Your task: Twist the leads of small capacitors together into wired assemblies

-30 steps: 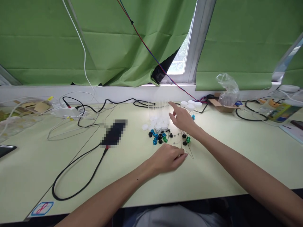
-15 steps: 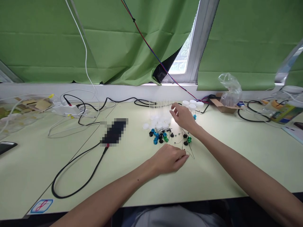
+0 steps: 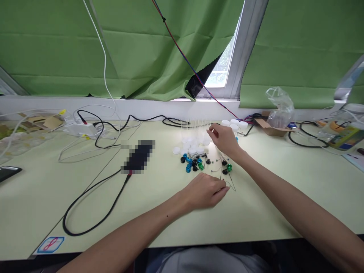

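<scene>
My left hand point(image 3: 205, 191) rests low over the table with its thumb and fingers pinched together. A thin bent metal wire point(image 3: 233, 186) meets its fingertips. Farther back, my right hand point(image 3: 226, 140) is closed, its fingertips at the right side of a group of clear upright tubes point(image 3: 195, 129); anything between them is too small to make out. White round caps point(image 3: 192, 150) lie in front of the tubes. Between the hands are blue knobs point(image 3: 188, 167), green knobs point(image 3: 200, 165), black knobs point(image 3: 225, 171) and several thin metal wires.
White-capped containers point(image 3: 234, 122) stand behind my right hand. A cardboard box point(image 3: 271, 127) with a clear plastic bag point(image 3: 280, 106) is at the back right. Left of the knobs lies a blurred-out dark device point(image 3: 139, 157) with a looping black cable point(image 3: 66, 212). A white power strip point(image 3: 85, 129) sits back left.
The whole view has shifted slightly. Both hands keep nearly the same places and poses, and the small parts on the table show no clear movement.
</scene>
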Demonstrator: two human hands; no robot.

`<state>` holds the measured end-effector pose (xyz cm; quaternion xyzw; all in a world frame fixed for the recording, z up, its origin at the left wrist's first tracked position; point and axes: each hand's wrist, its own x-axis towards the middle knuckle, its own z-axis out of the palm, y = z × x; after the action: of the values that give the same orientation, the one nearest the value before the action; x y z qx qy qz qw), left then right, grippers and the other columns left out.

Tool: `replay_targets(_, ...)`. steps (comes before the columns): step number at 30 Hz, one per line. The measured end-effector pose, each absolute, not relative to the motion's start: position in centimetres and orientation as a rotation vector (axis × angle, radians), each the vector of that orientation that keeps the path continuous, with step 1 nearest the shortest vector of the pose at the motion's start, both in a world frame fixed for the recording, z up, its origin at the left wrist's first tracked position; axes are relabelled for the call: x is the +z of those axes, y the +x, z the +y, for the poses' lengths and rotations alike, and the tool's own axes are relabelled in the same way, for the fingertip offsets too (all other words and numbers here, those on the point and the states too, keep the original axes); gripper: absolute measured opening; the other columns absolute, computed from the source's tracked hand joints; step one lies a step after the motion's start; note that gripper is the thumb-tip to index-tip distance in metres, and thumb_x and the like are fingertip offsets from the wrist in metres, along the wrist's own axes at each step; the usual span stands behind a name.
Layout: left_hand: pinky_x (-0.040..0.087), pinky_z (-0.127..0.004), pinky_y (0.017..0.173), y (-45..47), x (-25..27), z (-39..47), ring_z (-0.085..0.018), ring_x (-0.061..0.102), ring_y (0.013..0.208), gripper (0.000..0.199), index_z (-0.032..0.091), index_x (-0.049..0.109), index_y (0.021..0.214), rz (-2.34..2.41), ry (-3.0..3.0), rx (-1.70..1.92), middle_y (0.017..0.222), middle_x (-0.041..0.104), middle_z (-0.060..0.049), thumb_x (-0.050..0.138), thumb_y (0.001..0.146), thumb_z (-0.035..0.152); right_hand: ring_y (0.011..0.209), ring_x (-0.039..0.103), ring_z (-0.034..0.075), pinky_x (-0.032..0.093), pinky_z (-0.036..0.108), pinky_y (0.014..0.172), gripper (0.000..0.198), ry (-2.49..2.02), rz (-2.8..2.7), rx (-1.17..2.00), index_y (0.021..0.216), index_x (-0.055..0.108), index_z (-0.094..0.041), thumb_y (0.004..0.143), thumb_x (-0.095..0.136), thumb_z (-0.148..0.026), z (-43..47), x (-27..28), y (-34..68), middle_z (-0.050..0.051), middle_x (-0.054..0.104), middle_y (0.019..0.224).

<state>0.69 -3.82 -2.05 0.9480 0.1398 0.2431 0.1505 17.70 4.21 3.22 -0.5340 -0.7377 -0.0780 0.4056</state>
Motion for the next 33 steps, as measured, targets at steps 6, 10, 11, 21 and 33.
replay_targets(6, 0.025, -0.028, 0.050, 0.7, -1.9, -3.8, -0.009, 0.043, 0.048, 0.043, 0.017, 0.049, 0.061, 0.443, 2.748, 0.697, 0.055, 0.051, 0.001, 0.038, 0.101, 0.031, 0.055, 0.052, 0.014, 0.038, 0.026, 0.056, 0.013, -1.143, -1.792, -0.414, 0.080, 0.059, -0.019, 0.092, 0.056, -0.023, 3.0, 4.9, 17.7, -0.001, 0.057, 0.058)
replay_targets(10, 0.028, -0.028, 0.052, 0.7, -1.7, -3.8, -0.009, 0.045, 0.050, 0.050, 0.016, 0.053, 0.062, 0.437, 2.754, 0.752, 0.056, 0.052, 0.000, 0.035, 0.103, 0.038, 0.054, 0.054, 0.012, 0.041, 0.024, 0.056, 0.012, -0.997, -1.782, -0.531, 0.082, 0.060, -0.018, 0.093, 0.056, -0.021, 1.3, 5.8, 17.2, -0.001, 0.059, 0.061)
replay_targets(11, 0.028, -0.028, 0.051, 0.7, -1.7, -3.8, -0.009, 0.045, 0.050, 0.050, 0.016, 0.053, 0.061, 0.433, 2.757, 0.777, 0.056, 0.051, 0.001, 0.035, 0.103, 0.038, 0.053, 0.054, 0.011, 0.041, 0.024, 0.055, 0.012, -0.956, -1.792, -0.555, 0.082, 0.060, -0.018, 0.093, 0.055, -0.021, 0.8, 5.9, 17.1, -0.001, 0.060, 0.061)
replay_targets(21, 0.037, -0.026, 0.055, 0.7, -1.5, -3.3, -0.011, 0.052, 0.058, 0.029, 0.017, 0.057, 0.076, 0.731, 2.479, 1.323, 0.066, 0.060, -0.001, 0.043, 0.099, 0.026, 0.043, 0.042, 0.008, 0.031, 0.023, 0.044, 0.024, -0.843, -1.860, -0.761, 0.068, 0.053, -0.019, 0.091, 0.057, -0.020, -1.5, 5.0, 18.0, -0.005, 0.051, 0.049)
replay_targets(33, 0.043, -0.027, 0.061, 0.4, -0.5, -2.6, -0.012, 0.052, 0.068, 0.024, 0.020, 0.052, 0.108, 1.093, 2.147, 1.172, 0.090, 0.061, -0.002, 0.058, 0.088, 0.032, 0.044, 0.043, 0.007, 0.030, 0.023, 0.045, 0.025, -0.731, -1.988, -0.658, 0.069, 0.052, -0.019, 0.093, 0.053, -0.016, -2.6, 3.5, 16.5, -0.005, 0.050, 0.051)
